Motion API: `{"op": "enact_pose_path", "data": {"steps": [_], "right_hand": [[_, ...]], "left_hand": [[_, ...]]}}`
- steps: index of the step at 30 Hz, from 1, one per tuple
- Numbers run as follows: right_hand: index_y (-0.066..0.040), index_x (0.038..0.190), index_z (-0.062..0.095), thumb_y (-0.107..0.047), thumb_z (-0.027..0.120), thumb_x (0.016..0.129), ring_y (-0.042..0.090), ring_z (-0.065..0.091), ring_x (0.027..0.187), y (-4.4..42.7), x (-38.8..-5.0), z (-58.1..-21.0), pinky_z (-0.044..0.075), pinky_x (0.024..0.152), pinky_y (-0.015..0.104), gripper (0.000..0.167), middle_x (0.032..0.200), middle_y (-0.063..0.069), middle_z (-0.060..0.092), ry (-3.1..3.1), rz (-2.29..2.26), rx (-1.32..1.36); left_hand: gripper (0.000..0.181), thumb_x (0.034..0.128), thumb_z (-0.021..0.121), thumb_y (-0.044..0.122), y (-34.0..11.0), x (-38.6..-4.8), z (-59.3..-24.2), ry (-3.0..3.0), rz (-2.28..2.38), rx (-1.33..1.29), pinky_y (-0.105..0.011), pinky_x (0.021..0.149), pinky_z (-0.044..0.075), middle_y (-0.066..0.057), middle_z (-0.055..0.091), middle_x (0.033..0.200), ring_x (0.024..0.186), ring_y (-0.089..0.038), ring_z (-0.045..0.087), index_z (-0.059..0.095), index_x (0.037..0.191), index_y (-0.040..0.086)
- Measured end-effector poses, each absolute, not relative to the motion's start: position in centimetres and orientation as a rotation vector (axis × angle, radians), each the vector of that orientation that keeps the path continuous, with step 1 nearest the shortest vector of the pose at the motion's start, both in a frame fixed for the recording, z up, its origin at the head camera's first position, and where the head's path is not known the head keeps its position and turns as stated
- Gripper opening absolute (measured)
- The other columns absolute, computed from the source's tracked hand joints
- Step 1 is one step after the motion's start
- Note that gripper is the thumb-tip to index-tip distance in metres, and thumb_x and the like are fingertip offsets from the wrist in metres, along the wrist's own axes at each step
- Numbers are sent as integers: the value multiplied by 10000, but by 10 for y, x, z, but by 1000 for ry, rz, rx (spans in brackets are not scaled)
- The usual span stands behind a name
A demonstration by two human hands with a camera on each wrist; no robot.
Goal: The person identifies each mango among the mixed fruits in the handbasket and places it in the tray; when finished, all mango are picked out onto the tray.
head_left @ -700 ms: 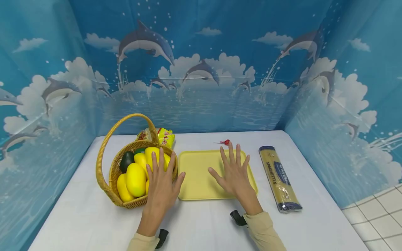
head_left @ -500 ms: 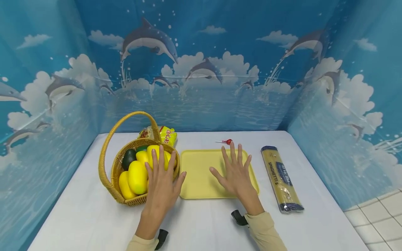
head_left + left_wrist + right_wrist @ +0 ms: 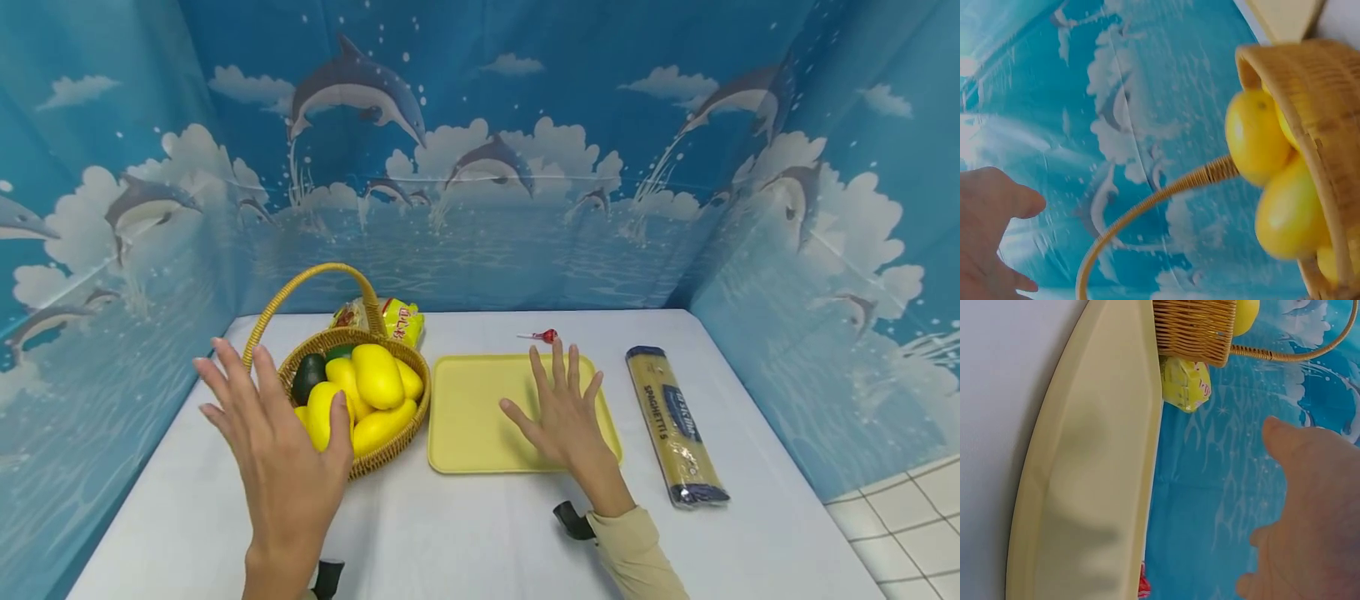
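My left hand (image 3: 288, 467) is raised in front of the wicker basket (image 3: 393, 448), fingers spread and holding nothing. In the head view it covers the basket's left part and the lower handle. Several yellow mangoes (image 3: 378, 377) fill the basket, with a dark green avocado (image 3: 307, 377) at its left side. In the left wrist view, the hand is apart from the arched handle (image 3: 1147, 203). My right hand (image 3: 570, 421) hovers over the right part of the yellow tray (image 3: 472, 417), its fingers spread and nothing in them.
Behind the tray lies a red lollipop (image 3: 549, 336). A spaghetti pack (image 3: 675, 429) lies to the tray's right. Behind the basket is a yellow snack bag (image 3: 402, 322). A dolphin-print curtain (image 3: 480, 242) encloses the white table (image 3: 465, 533) at the back and sides.
My left hand has moved left and up, from the basket's right side to its front left, uncovering more mangoes. The right hand has stayed almost still.
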State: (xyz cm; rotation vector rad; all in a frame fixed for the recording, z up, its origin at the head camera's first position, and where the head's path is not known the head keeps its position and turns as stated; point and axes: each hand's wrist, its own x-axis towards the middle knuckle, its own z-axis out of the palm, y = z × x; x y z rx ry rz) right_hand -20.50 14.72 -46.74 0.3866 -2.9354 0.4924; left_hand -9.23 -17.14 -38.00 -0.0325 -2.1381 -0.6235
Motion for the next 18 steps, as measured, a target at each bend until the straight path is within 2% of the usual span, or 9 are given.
{"op": "enact_pose_path", "data": {"steps": [2, 5, 8, 11, 13, 15, 16, 18], "right_hand": [[-147, 1746, 142, -701, 542, 1033, 481, -120, 1633, 147, -204, -466, -52, 1204, 876, 988, 1795, 212, -71, -2939, 497, 380], [-144, 1746, 138, -695, 541, 1037, 495, -102, 1634, 150, -203, -466, -60, 1204, 874, 984, 1794, 219, -69, -2950, 502, 362], [-144, 1747, 124, -682, 536, 1045, 487, -124, 1632, 152, -202, -468, -66, 1202, 875, 975, 1792, 227, -71, -2963, 520, 345], [-136, 1746, 130, -658, 544, 1055, 481, -135, 1629, 154, -201, -469, -70, 1194, 881, 960, 1789, 243, -57, -2956, 546, 340], [-131, 1745, 134, -643, 550, 1059, 478, -143, 1627, 156, -201, -470, -71, 1193, 882, 952, 1789, 245, -58, -2950, 563, 340], [-126, 1744, 135, -632, 555, 1061, 480, -142, 1626, 157, -200, -471, -72, 1190, 884, 948, 1788, 245, -65, -2948, 573, 342], [-125, 1744, 136, -630, 557, 1062, 483, -139, 1626, 157, -200, -472, -68, 1189, 886, 948, 1787, 246, -67, -2949, 574, 341], [-121, 1744, 141, -625, 559, 1062, 488, -132, 1627, 158, -200, -474, -62, 1190, 887, 946, 1787, 251, -62, -2949, 575, 337]], "left_hand": [[1012, 954, 748, 148, -180, -90, -381, -2144, -658, 24, -749, 1290, 2, -162, -6, 1812, 1660, -430, -42, 111, 1737, 76], [974, 992, 741, 113, -189, -89, -384, -2182, -726, 118, -691, 1290, 192, -115, 45, 1816, 1667, -365, 81, 117, 1740, 88], [872, 1011, 725, 54, -195, -88, -388, -2189, -759, 184, -663, 1184, 402, -196, 254, 1764, 1603, -402, 311, 218, 1721, 58], [740, 1015, 692, -24, -201, -87, -393, -2159, -748, 199, -650, 1059, 527, -315, 520, 1552, 1399, -475, 564, 346, 1669, 0], [661, 1014, 671, -64, -206, -86, -395, -2135, -732, 202, -429, 1091, 581, -332, 632, 1379, 1233, -477, 665, 422, 1625, -32], [595, 1015, 667, -73, -210, -86, -397, -2114, -731, 202, -165, 1007, 574, -313, 693, 1252, 1044, -445, 718, 485, 1581, -50], [568, 1017, 668, -70, -212, -87, -398, -2105, -733, 201, -52, 958, 517, -299, 712, 1207, 976, -427, 722, 510, 1563, -55], [534, 1015, 678, -68, -216, -87, -399, -2091, -749, 191, 73, 928, 350, -280, 734, 1192, 955, -419, 734, 549, 1533, -56]]}}
